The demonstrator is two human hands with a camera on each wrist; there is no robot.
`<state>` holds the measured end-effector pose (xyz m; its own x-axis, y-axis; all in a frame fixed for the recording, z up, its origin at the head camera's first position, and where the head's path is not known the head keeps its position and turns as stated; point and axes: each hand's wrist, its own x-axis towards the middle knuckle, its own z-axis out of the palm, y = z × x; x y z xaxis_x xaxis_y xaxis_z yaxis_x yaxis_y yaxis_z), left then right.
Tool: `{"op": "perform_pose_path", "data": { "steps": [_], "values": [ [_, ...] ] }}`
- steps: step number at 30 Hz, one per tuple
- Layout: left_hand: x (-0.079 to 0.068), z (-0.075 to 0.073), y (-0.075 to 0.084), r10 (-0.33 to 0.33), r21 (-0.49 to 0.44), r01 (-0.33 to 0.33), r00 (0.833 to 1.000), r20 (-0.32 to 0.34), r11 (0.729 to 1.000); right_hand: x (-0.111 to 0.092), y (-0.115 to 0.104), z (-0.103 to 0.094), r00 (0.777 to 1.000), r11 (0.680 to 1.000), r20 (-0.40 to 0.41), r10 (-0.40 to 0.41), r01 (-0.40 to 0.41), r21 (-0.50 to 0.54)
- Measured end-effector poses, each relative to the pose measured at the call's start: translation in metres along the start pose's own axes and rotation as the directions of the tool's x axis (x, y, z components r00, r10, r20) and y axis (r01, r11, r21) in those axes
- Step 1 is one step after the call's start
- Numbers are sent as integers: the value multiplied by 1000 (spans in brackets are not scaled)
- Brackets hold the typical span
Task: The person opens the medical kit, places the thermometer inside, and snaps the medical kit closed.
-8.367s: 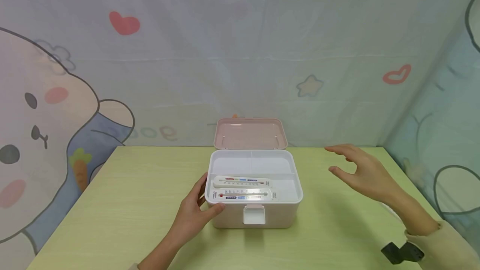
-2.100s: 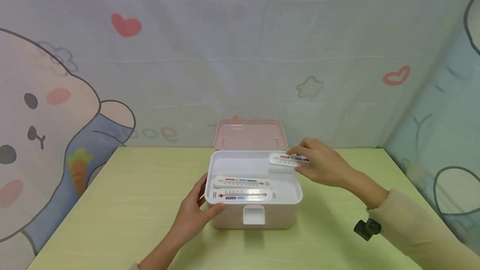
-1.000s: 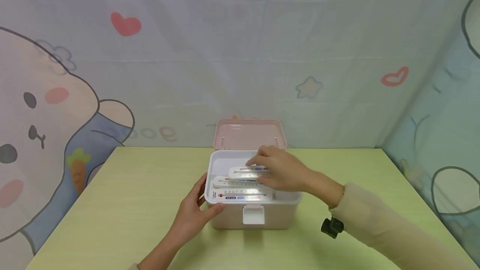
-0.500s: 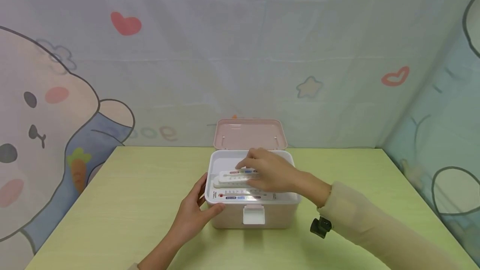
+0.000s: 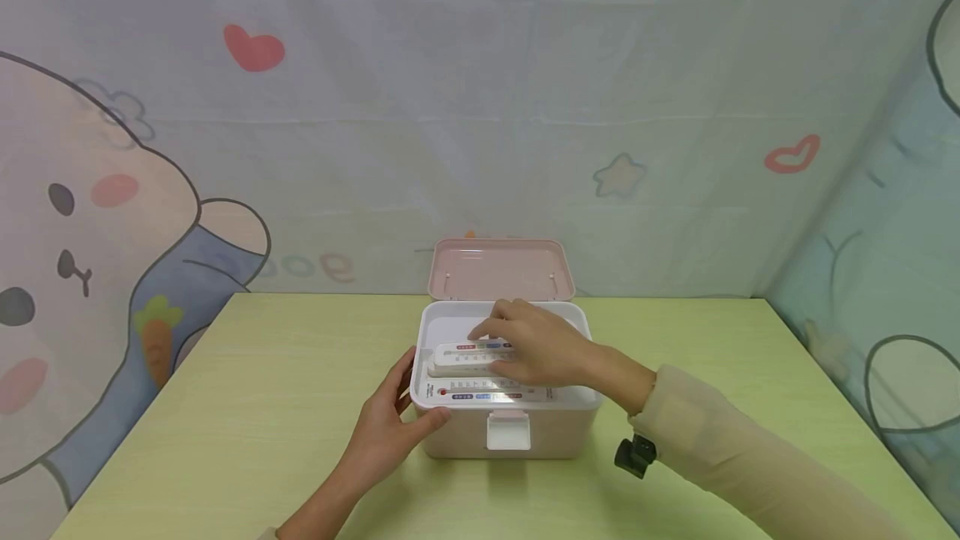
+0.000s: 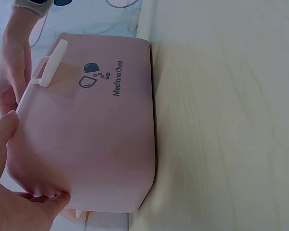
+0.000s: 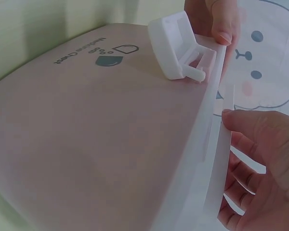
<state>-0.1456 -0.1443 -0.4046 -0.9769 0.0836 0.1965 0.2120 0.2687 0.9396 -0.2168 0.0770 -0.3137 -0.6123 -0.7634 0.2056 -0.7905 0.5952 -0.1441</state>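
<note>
A pink medicine chest (image 5: 457,437) stands on the table with its lid (image 5: 501,269) raised at the back and a white tray (image 5: 459,315) inside the top. My left hand (image 5: 384,425) grips the chest's front left corner, thumb on the front rim, fingers along the side. Between right thumb and fingers, my right hand (image 5: 542,344) pinches a white thermometer (image 5: 461,354) low over the tray. Directly under it lies a second thermometer, mostly covered. Along the tray's front lies another thermometer (image 5: 483,392), its right end partly behind the hand.
The white latch (image 5: 508,432) hangs open on the chest's front. The chest stands on a pale yellow-green table (image 5: 285,390). Behind it hangs a printed cloth (image 5: 360,148), close to the raised lid. A small black camera (image 5: 636,457) sits at my right wrist.
My right hand came in from the right carrying the thermometer, crossed the tray to the left and lowered it over the middle one. Over the last half second it barely shifted. The left hand stayed put.
</note>
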Motion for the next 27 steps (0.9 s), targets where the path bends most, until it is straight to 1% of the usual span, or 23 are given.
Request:
{"op": "perform_pose_path", "data": {
  "steps": [5, 13, 23, 27],
  "values": [
    [0, 0, 1, 1, 0, -1, 1000, -5, 1000, 1, 0, 2, 1000, 1000, 1, 1, -1, 14],
    [-1, 0, 1, 0, 13, 0, 1000, -8, 1000, 1, 1, 0, 1000, 999, -4, 10, -10, 40],
    [-1, 0, 1, -19, 19, 20, 1000, -13, 1000, -4, 9, -6, 997, 995, -14, 74, -73, 72],
    [-1, -1, 2, -26, 26, 26, 1000, -6, 999, -7, 16, -8, 995, 991, -37, 95, -91, 99]
  ]
}}
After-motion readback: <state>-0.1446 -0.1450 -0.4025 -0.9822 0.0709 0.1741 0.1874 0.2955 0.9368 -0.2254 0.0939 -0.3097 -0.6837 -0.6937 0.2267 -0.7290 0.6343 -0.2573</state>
